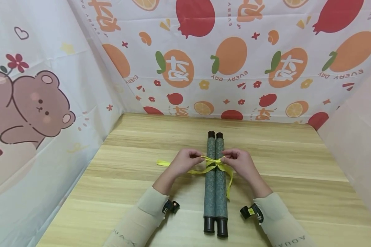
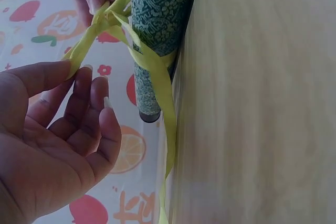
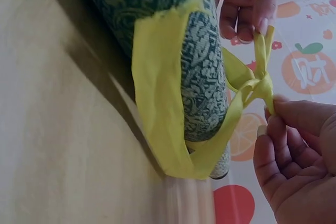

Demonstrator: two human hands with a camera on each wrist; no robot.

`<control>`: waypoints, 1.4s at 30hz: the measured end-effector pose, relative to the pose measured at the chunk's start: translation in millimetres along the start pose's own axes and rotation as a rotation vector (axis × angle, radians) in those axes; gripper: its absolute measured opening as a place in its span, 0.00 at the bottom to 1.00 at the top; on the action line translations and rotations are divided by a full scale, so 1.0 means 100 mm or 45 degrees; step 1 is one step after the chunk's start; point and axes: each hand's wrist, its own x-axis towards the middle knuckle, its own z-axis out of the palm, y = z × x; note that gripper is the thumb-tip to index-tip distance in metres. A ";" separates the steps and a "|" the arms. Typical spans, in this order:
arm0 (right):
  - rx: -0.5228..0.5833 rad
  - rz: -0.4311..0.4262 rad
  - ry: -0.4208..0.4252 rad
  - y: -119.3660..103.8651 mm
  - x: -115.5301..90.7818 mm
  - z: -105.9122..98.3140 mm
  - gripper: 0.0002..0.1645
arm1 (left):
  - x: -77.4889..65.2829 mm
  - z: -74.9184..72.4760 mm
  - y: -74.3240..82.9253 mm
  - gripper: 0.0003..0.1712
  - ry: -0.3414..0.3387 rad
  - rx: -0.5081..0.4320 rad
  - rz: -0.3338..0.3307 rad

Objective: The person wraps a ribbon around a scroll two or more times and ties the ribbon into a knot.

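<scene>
A scroll with green patterned cloth and dark end knobs lies rolled up from both ends, its two rolls side by side. Round its middle runs a yellow ribbon, knotted on top with loops like a bow. My left hand pinches one part of the ribbon between thumb and forefinger, left of the knot. On the other side my right hand pinches another part the same way, close to the knot. One loose ribbon tail trails left over the table, and another hangs along the scroll's right side.
The scroll lies on a light wood-grain table. A fruit-printed cloth stands behind the table's back edge, and a bear-printed cloth hangs at the left. Small black cameras sit at both sleeve cuffs.
</scene>
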 end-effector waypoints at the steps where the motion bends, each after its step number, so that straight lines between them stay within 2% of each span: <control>1: -0.014 0.006 0.001 0.00 0.00 0.00 0.17 | 0.00 -0.01 0.00 0.07 -0.003 0.003 -0.002; 6: -0.024 0.018 0.011 -0.04 -0.01 -0.03 0.12 | -0.01 -0.03 0.01 0.08 -0.016 0.012 -0.015; 14: -0.019 0.002 0.020 -0.01 0.01 -0.08 0.12 | 0.00 -0.05 -0.01 0.07 -0.018 0.047 -0.004; 21: -0.010 -0.062 0.034 0.01 0.01 -0.14 0.17 | 0.00 -0.07 -0.04 0.07 -0.021 0.079 0.002; 28: -0.022 -0.093 0.006 0.04 0.02 -0.17 0.11 | -0.01 -0.09 -0.02 0.07 -0.022 0.111 -0.026; 32: -0.018 -0.079 -0.020 0.06 0.02 -0.18 0.11 | 0.00 -0.10 -0.03 0.08 -0.034 0.108 -0.018; 37: 0.004 -0.007 -0.082 0.07 0.01 -0.20 0.13 | 0.01 -0.12 -0.04 0.09 -0.056 0.103 -0.021; 42: -0.047 0.014 -0.092 0.05 0.01 -0.21 0.10 | 0.02 -0.14 -0.02 0.10 -0.085 0.085 -0.024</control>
